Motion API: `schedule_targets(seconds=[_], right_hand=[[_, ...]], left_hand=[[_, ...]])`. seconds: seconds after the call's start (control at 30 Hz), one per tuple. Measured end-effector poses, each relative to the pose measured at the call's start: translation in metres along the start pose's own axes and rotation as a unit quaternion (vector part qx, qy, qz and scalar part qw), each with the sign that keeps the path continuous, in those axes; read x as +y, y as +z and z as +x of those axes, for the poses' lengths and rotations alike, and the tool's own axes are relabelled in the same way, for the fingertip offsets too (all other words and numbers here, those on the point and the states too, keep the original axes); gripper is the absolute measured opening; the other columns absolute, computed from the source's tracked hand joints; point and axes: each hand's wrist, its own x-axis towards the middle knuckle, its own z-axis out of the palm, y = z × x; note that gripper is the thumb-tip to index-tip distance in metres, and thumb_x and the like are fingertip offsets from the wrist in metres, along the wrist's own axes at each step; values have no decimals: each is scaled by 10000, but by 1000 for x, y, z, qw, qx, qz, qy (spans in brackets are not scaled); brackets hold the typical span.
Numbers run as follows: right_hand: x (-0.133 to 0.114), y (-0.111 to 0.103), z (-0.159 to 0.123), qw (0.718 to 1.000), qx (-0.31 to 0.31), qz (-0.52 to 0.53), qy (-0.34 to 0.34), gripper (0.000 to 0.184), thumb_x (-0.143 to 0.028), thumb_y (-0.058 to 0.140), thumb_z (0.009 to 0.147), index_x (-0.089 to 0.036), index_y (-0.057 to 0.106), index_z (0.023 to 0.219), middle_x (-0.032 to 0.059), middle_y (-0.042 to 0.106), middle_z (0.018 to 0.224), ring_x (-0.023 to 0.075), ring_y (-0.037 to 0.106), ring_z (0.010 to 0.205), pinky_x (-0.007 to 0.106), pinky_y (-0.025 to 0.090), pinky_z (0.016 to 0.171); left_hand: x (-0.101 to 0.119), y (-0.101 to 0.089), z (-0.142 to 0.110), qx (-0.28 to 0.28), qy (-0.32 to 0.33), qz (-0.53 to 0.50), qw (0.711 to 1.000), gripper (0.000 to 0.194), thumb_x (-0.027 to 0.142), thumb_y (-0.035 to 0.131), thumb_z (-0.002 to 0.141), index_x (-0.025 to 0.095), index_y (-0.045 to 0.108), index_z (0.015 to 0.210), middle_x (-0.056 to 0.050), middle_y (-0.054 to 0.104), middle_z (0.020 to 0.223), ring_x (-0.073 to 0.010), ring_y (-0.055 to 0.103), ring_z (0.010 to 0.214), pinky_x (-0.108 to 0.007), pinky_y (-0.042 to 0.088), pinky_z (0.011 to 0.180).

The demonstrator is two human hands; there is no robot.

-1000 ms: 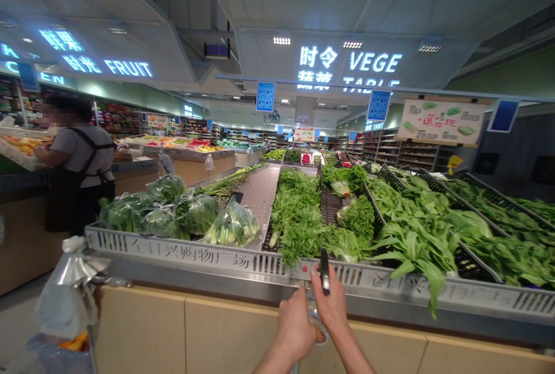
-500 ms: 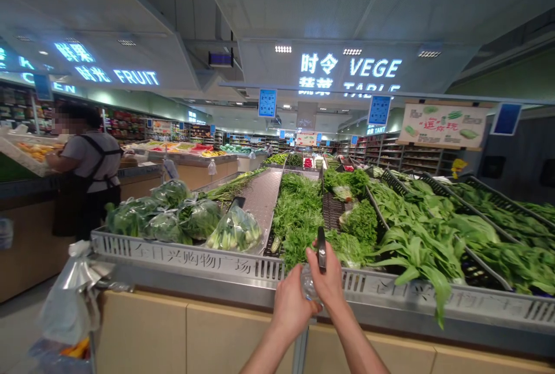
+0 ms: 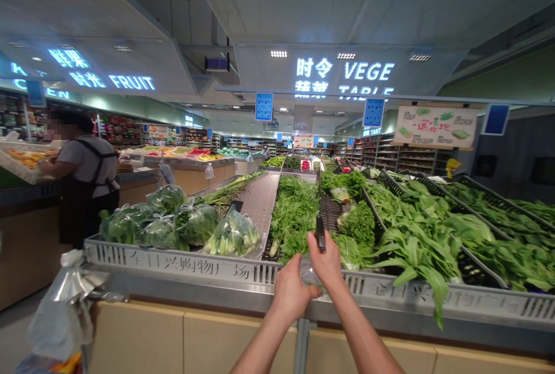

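Observation:
A clear spray bottle [image 3: 307, 273] with a black spray head [image 3: 320, 233] is held between both my hands, in front of the vegetable stand. My left hand [image 3: 290, 287] wraps round the see-through body from the left. On the other side, my right hand [image 3: 326, 261] is closed at the neck, just under the black head. The fingers hide much of the bottle. Straight behind it lie feathery leafy greens [image 3: 297, 206] and curly lettuce [image 3: 359, 222]; neither hand touches them.
The grey slatted front rail [image 3: 191, 263] runs across before me. Bagged greens [image 3: 232, 234] lie at left, long-leaved greens [image 3: 416, 229] at right, some drooping over the rail. Plastic bags [image 3: 60, 310] hang at the left corner. A person in an apron [image 3: 89, 177] stands beside fruit.
My hands and the spray bottle have risen slightly, and the black head looks a little more upright and shorter. The whole view has shifted a little. Both hands keep their hold.

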Motion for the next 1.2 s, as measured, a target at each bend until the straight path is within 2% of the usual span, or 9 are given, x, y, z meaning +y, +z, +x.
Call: schedule_targets(seconds=[0.33, 0.53, 0.8, 1.2], right_hand=[[0, 0, -2, 1000, -6, 5, -18, 360, -480, 383, 735, -172, 501, 879, 46, 588, 757, 155, 546, 674, 250, 398, 606], [-2, -1, -1, 1000, -5, 10, -25, 393, -480, 396, 733, -160, 486, 942, 66, 586, 820, 165, 550, 730, 270, 409, 653], [-3, 0, 0, 999, 3, 20, -32, 397, -461, 405, 730, -152, 494, 962, 68, 587, 839, 159, 553, 735, 269, 415, 657], [-4, 0, 1, 999, -2, 18, -29, 410, -471, 397, 734, -147, 480, 969, 78, 577, 869, 164, 543, 758, 278, 408, 678]], left_hand=[[5, -3, -1, -17, 2, -7, 1000, 734, 239, 669, 465, 159, 401, 1144, -65, 536, 1095, -198, 509, 967, -235, 382, 780], [7, -3, 1, -5, 3, -2, 1000, 725, 235, 672, 461, 157, 406, 1132, -72, 527, 1106, -200, 506, 968, -241, 380, 784], [1, 0, 5, 5, 27, -22, 999, 707, 224, 686, 441, 181, 426, 1096, -38, 569, 1011, -186, 531, 889, -227, 397, 732], [1, -1, 7, -4, 26, -16, 1000, 744, 243, 684, 446, 165, 401, 1130, -53, 548, 1055, -194, 512, 932, -238, 378, 767]])
